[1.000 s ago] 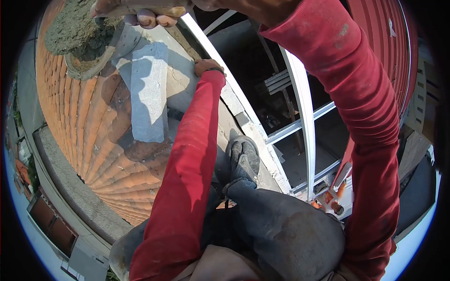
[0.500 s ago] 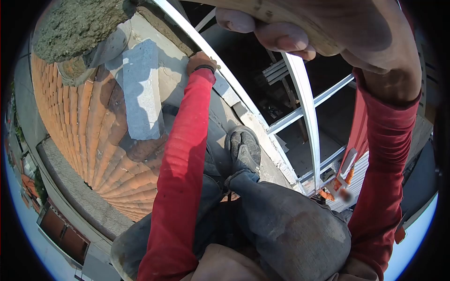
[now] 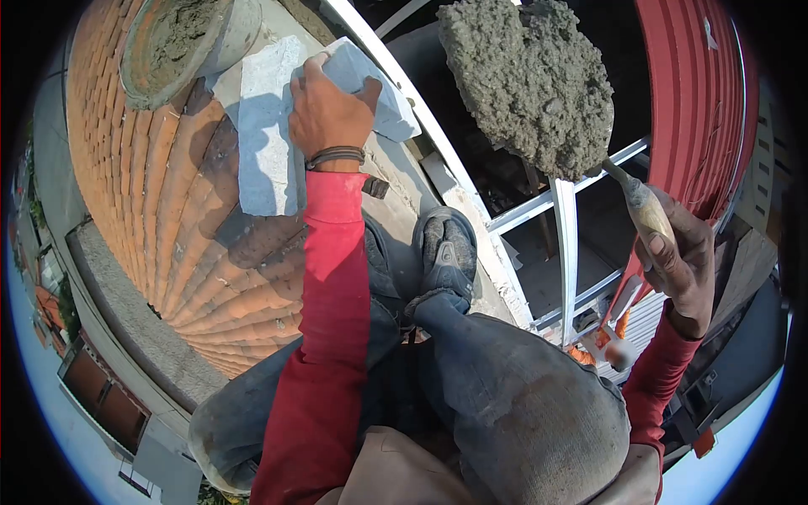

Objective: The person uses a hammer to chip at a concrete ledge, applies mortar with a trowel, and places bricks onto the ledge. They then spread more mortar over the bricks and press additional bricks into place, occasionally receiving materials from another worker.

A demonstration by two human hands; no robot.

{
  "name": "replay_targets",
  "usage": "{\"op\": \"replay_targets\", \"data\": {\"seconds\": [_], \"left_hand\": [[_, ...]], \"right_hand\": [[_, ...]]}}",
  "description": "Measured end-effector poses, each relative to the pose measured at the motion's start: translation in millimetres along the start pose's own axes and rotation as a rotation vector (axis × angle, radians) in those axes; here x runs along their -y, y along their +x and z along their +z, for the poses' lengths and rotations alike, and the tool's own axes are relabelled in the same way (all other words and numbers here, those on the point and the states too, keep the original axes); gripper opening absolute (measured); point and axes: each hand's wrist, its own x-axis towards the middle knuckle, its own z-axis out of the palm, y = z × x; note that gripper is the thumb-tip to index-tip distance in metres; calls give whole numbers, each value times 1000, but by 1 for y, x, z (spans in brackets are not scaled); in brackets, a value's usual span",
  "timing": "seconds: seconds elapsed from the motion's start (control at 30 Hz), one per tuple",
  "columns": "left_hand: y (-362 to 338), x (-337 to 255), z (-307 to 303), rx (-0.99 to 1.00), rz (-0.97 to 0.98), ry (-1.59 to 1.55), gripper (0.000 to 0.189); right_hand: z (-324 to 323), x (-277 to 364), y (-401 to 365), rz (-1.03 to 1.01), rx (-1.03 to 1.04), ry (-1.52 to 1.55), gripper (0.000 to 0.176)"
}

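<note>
My left hand [image 3: 331,109] is closed on a light grey block [image 3: 383,97], with the thumb along its top and fingers at its far end. Beside that hand, a second pale block [image 3: 268,126] lies lengthwise near the roof tiles. My right hand [image 3: 686,252] grips the wooden handle of a trowel [image 3: 648,206]. A thick heap of wet grey mortar [image 3: 534,84] covers the blade, which is mostly hidden, and hangs over the open frame. At the upper left stands a bucket [image 3: 236,38] with more mortar inside.
Orange roof tiles [image 3: 185,244] slope away on the left. White metal beams [image 3: 566,252] cross a deep, dark opening on the right, beside red corrugated sheeting [image 3: 686,93]. My shoe [image 3: 446,257] rests on the narrow wall ledge. A person [image 3: 620,353] is far below.
The mortar-laden trowel has swung from over the bucket at upper left to the right, lower and farther from the camera. My left hand has shifted left and now holds a block tilted off the wall line.
</note>
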Motion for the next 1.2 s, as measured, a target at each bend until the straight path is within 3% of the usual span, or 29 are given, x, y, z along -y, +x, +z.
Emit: {"op": "replay_targets", "data": {"seconds": [0.1,0.17,0.3,0.37,0.43,0.57,0.6,0.67,0.87,0.9,0.97,1.03,1.13,1.2], "left_hand": [[8,-12,-40,-80,-37,-32,62],[17,-11,-62,-197,117,-88,74],[24,-1,-98,-399,272,-88,62],[27,5,-109,-482,319,-48,55],[29,10,-115,-540,350,3,49],[26,13,-116,-588,380,132,37],[26,14,-117,-589,383,170,33],[22,19,-118,-569,381,282,27],[0,22,-136,-222,380,654,11],[9,31,-116,-471,388,598,10],[19,49,-126,-527,422,590,7],[32,73,-143,-663,504,524,15],[43,114,-191,-788,595,506,30],[55,136,-233,-847,633,497,40]], "right_hand": [[9,-34,2,102,27,34,58],[16,-61,12,147,98,23,54],[37,-114,49,69,233,-92,47],[58,-126,70,90,316,-295,46],[95,-147,91,-183,234,-321,43],[211,-180,120,-264,68,-892,27],[227,-183,126,-340,36,-926,27],[218,-195,134,-287,48,-845,23],[177,-147,102,-212,197,-765,36],[183,-144,100,-244,161,-791,33],[209,-177,122,-258,212,-863,30],[208,-179,137,-269,242,-983,24],[157,-106,126,-297,275,-839,32],[110,-31,111,-102,252,-705,38]]}}
